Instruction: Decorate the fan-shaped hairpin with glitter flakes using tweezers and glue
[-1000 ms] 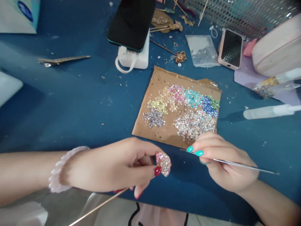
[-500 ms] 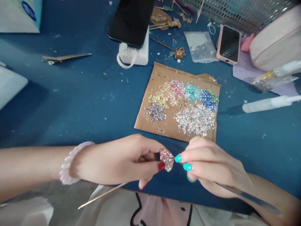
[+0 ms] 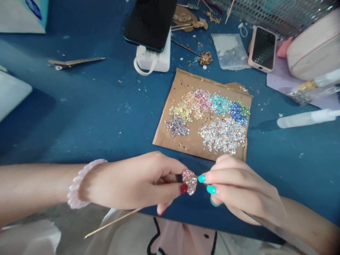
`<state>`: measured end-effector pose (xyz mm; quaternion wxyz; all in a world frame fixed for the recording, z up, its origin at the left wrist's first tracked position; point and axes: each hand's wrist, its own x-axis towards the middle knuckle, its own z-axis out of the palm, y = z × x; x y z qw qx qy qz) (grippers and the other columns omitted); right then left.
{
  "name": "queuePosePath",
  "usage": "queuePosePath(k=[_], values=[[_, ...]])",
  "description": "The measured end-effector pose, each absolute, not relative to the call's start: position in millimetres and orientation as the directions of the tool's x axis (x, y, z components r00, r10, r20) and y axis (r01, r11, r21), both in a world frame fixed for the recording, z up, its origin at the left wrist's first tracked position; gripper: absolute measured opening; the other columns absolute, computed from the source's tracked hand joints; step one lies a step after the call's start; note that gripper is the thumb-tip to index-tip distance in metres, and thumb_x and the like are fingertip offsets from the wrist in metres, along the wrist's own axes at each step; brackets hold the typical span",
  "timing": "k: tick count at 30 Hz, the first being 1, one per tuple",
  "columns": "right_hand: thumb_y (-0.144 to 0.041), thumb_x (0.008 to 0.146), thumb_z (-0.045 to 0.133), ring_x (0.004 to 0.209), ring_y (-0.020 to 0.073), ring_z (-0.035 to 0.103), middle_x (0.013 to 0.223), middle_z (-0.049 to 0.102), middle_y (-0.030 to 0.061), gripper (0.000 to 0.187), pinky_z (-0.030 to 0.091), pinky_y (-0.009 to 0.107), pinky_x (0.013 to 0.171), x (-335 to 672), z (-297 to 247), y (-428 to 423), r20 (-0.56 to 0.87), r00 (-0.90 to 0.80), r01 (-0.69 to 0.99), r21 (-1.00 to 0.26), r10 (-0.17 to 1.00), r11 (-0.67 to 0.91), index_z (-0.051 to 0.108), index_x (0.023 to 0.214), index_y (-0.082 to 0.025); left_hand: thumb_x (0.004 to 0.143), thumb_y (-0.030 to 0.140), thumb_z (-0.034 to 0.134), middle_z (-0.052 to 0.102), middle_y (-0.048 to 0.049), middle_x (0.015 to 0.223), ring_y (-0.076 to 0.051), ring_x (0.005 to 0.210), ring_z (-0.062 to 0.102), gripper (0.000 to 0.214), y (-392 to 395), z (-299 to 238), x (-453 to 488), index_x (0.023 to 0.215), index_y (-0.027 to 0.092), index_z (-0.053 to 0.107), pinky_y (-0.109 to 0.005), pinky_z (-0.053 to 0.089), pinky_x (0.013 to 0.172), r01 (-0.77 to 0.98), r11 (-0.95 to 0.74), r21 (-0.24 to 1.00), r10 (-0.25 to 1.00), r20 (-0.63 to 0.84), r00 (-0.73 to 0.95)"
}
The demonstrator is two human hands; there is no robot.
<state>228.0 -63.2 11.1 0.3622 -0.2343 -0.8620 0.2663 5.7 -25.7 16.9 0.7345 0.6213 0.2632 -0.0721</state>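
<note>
My left hand (image 3: pixel 132 184), with red nails and a pale bead bracelet on the wrist, pinches a small rhinestone-covered ornament (image 3: pixel 190 181) on a thin gold stick (image 3: pixel 113 222) that trails down to the lower left. My right hand (image 3: pixel 239 189), with turquoise nails, grips a thin metal tool (image 3: pixel 255 219) whose tip touches the ornament. Just beyond both hands lies a brown cardboard sheet (image 3: pixel 192 145) with piles of coloured rhinestones (image 3: pixel 209 113).
On the blue table (image 3: pixel 92 113) stand a dark phone (image 3: pixel 150 21) propped on a white power bank (image 3: pixel 155 58), a pink-cased phone (image 3: pixel 261 49), a clear bag (image 3: pixel 230 51), a glue tube (image 3: pixel 305 118), a gold hair clip (image 3: pixel 77 62), a pink case (image 3: pixel 316 49) and gold ornaments (image 3: pixel 204 58).
My right hand moved left with the tool, from beside the cardboard's near edge to the ornament, and the tip now touches it. My left hand barely shifted.
</note>
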Motion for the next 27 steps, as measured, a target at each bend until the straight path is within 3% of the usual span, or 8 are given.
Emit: queuePosePath(k=[16, 27], values=[[-0.002, 0.075, 0.06, 0.085, 0.0171, 0.059, 0.094, 0.063, 0.0099, 0.014, 0.053, 0.035, 0.066, 226.7, 12.7, -65.2, 0.527, -0.615, 0.259, -0.568, 0.587, 0.781, 0.058, 0.088, -0.007, 0.092, 0.021, 0.037, 0.054, 0.0075, 0.055, -0.007, 0.041, 0.035, 0.018, -25.8, 16.6, 7.9, 0.083, 0.021, 0.053, -0.018, 0.027, 0.039, 0.447, 0.208, 0.87, 0.23, -0.488, 0.842], [-0.007, 0.078, 0.059, 0.083, 0.0173, 0.061, 0.09, 0.066, 0.0109, 0.008, 0.055, 0.035, 0.065, 225.7, 16.2, -66.8, 0.471, -0.648, 0.306, -0.56, 0.599, 0.77, 0.059, 0.085, -0.009, 0.092, 0.023, 0.037, 0.054, 0.0067, 0.057, -0.007, 0.042, 0.035, 0.018, -25.4, 17.8, 5.7, 0.084, 0.02, 0.053, -0.017, 0.026, 0.039, 0.453, 0.205, 0.868, 0.225, -0.492, 0.841]])
